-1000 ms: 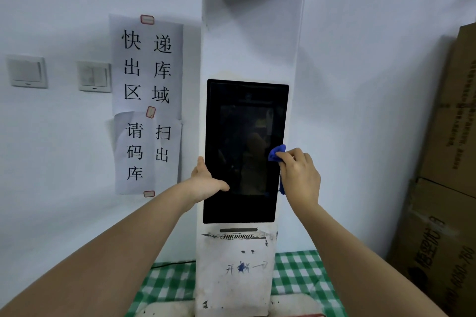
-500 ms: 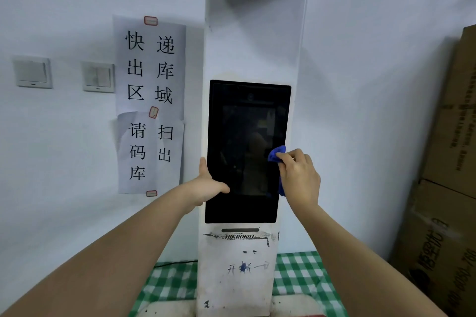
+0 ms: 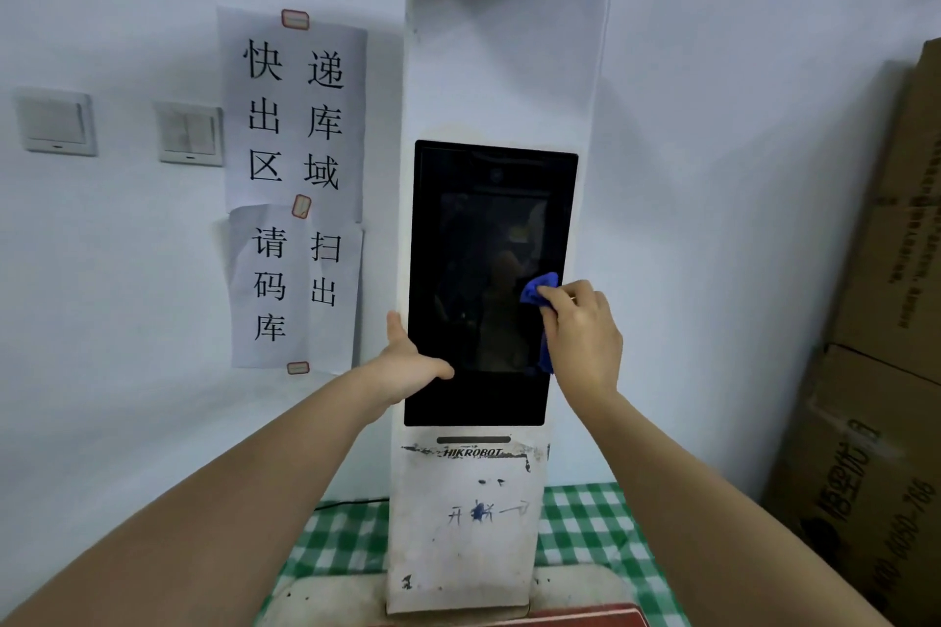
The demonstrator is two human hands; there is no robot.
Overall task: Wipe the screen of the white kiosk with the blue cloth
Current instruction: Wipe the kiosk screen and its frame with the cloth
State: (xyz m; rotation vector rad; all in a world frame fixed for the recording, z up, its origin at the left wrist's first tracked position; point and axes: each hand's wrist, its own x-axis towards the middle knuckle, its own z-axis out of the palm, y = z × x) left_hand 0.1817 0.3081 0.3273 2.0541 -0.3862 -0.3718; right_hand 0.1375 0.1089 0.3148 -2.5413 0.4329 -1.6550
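Still, right hand (image 3: 580,331) presses blue cloth (image 3: 538,289) unmoved

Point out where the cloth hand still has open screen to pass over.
Free: the upper black glass screen, between the top bezel and the crumpled blue cloth, and the bottom band above the HIKROBOT label. Crowded: mid-height, where the left hand braces the left edge and the right hand holds the cloth.
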